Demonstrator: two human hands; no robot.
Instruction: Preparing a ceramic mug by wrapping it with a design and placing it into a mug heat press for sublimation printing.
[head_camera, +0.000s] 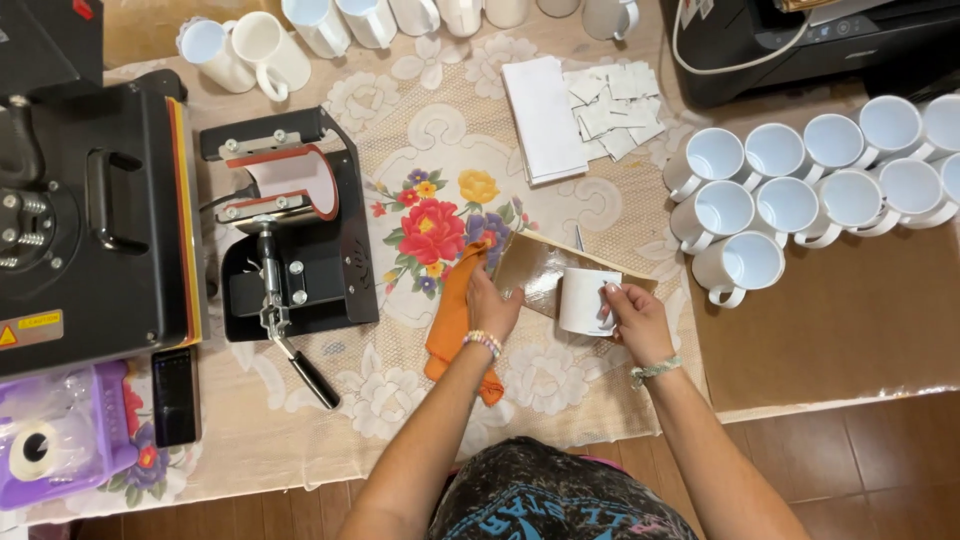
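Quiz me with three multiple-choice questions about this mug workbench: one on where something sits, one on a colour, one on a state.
1. Where is the mug press?
A. left of the flowered cloth's middle
B. on the floor
C. among the mugs at right

2. What colour is the glove under the left hand?
A. blue
B. orange
C. black

3. What does the right hand touch?
A. nothing
B. the press handle
C. a white mug lying on brown paper

Answers: 1 A, it stands beside the big black heat press. 2 B, it is plainly orange. 3 C, its fingers rest on that mug.
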